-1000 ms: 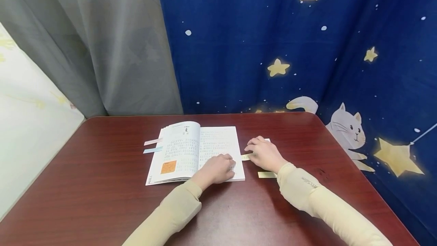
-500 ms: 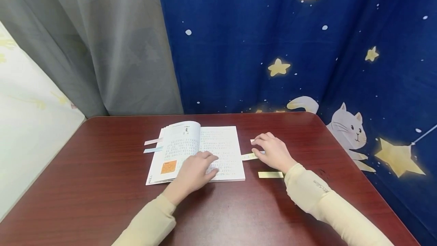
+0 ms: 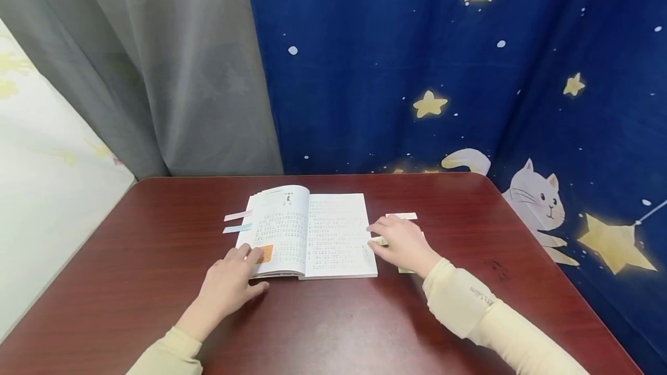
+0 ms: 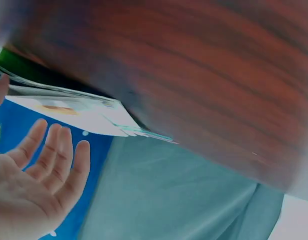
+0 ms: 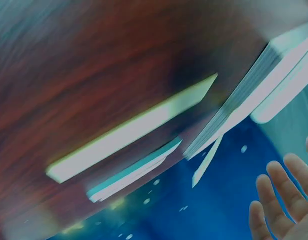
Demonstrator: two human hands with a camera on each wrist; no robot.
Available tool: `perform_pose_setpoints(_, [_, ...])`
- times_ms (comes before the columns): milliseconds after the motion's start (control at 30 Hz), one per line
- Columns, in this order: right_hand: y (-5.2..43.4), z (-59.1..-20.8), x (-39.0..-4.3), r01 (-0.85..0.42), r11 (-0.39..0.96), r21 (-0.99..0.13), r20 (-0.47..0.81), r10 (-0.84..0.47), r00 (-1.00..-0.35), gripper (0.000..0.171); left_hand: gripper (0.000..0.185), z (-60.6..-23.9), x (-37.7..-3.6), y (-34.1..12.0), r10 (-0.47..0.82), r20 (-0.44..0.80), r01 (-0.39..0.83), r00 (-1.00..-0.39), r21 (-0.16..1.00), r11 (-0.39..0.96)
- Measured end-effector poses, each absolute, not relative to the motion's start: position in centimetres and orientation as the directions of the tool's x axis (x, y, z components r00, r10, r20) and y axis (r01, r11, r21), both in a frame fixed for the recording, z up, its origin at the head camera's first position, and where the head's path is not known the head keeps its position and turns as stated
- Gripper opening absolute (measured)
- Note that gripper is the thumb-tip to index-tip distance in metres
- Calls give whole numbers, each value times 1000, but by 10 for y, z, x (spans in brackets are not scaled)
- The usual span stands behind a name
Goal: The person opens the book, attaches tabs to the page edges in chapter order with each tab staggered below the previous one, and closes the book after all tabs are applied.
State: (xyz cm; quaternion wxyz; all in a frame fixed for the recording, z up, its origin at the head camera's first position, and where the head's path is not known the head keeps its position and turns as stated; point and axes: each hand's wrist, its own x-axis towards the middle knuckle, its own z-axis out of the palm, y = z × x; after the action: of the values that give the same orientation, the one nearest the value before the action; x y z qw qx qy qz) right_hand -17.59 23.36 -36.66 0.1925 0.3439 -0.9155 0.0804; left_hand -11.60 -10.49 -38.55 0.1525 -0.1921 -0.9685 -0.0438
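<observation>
An open book (image 3: 312, 230) lies flat in the middle of the dark red table (image 3: 339, 328). My left hand (image 3: 241, 259) rests with straight fingers at the book's near left corner, beside an orange sticky note (image 3: 264, 252) on the left page. In the left wrist view the left hand's palm (image 4: 38, 175) is open and holds nothing. My right hand (image 3: 383, 235) lies at the book's right edge, its fingers over a yellow paper strip (image 3: 378, 241). The right wrist view shows the right hand's fingers (image 5: 279, 200) relaxed, apart from the page edges (image 5: 244, 105).
More pale strips lie right of the book: one further back (image 3: 402, 216) and one partly under my right wrist (image 3: 403, 271). A pink tab (image 3: 237, 215) and a blue tab (image 3: 237, 228) stick out left of the book. Curtains hang behind the table.
My left hand slid from the right page leftward to the book's near left corner. My right hand shifted left from the loose strips to the book's right edge.
</observation>
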Motion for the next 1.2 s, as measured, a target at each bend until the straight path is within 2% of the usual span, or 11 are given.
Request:
perform_pose_setpoints(267, [206, -380, -157, -733, 679, 45, 271, -714, -645, 19, 49, -387, -117, -113, 287, 330, 301, -899, -10, 954])
perform_pose_setpoints(567, [199, -389, -149, -726, 684, 76, 204, -723, -660, 15, 51, -393, -117, -125, 245, 261, 254, -934, 4, 967])
perform_pose_setpoints(900, [201, -391, -146, -744, 665, 71, 232, -736, -636, 14, 43, -392, -115, -126, 223, 385, 247, -896, 14, 969])
perform_pose_setpoints(1100, [201, -390, -145, -737, 672, 69, 212, -732, -648, 16, 43, -388, -109, -129, 195, 519, 253, -832, 42, 966])
perform_pose_setpoints(1200, [201, -390, -145, -738, 672, 59, 207, -731, -650, 16, 42, -386, -108, -129, 162, 549, 244, -820, 79, 967])
